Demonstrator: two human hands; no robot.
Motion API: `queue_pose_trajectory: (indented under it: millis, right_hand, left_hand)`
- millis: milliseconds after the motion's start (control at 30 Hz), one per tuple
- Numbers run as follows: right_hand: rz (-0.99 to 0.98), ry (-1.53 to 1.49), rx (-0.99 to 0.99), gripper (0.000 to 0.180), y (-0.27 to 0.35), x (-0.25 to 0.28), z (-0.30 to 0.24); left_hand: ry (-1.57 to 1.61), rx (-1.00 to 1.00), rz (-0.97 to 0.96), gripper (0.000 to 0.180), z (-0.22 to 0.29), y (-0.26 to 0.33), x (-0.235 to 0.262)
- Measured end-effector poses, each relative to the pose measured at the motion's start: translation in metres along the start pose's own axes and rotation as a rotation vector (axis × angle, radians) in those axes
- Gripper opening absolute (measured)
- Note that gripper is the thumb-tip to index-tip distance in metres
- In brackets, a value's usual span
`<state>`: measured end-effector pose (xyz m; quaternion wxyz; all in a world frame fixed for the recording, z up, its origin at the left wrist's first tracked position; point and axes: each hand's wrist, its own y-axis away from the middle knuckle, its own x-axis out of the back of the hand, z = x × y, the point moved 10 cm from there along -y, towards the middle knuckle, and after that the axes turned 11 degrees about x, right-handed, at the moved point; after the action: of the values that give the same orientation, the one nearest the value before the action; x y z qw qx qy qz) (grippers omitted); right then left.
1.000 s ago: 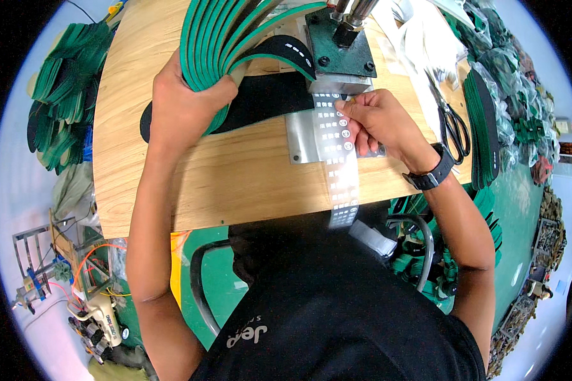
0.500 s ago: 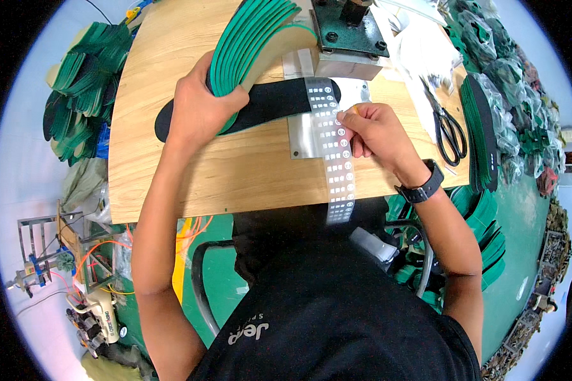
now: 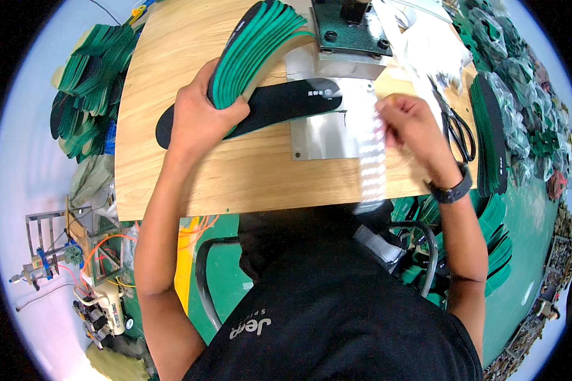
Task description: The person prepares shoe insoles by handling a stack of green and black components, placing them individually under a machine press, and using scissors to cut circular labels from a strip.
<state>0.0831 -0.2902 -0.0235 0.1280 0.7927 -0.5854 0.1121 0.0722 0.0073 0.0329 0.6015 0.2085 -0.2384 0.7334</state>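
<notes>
My left hand [image 3: 202,117] is wrapped round a fanned stack of green insoles [image 3: 251,57] with dark top faces. Beneath that stack, a single black insole [image 3: 283,103] lies across the wooden table, one end over a flat metal plate [image 3: 324,136]. A small white print shows near that end. Between its fingertips my right hand [image 3: 416,124] pinches a long clear strip of printed labels [image 3: 372,168], which hangs down past the table's front edge. The strip is blurred by motion and apart from the black insole.
A press head with a dark bolted plate [image 3: 353,32] and metal block stands at the back of the table [image 3: 152,171]. Black-handled scissors [image 3: 461,136] lie at the right, near another insole stack [image 3: 489,136]. More insoles are piled at left [image 3: 98,63].
My right hand has drawn the label strip off the black insole and to the right, uncovering a white print there. The left hand still grips the stack.
</notes>
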Motion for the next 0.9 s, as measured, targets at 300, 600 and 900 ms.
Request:
queue_pose_trajectory:
  millis: [300,600,900]
  right_hand:
    - [0.400,0.699,0.592,0.034,-0.052,0.138,-0.057]
    - [0.540,0.939,-0.219,0.067,0.091,0.350,0.015]
    - [0.273,0.447,-0.384,0.057,0.101,0.300,0.084]
  left_hand:
    - [0.197,-0.084,-0.441,0.102,0.001,-0.010,0.003]
    - [-0.381,0.107,-0.562,0.075,-0.041,-0.015,0.013]
    - [-0.741,-0.109,-0.194,0.071,-0.001,0.001,0.062]
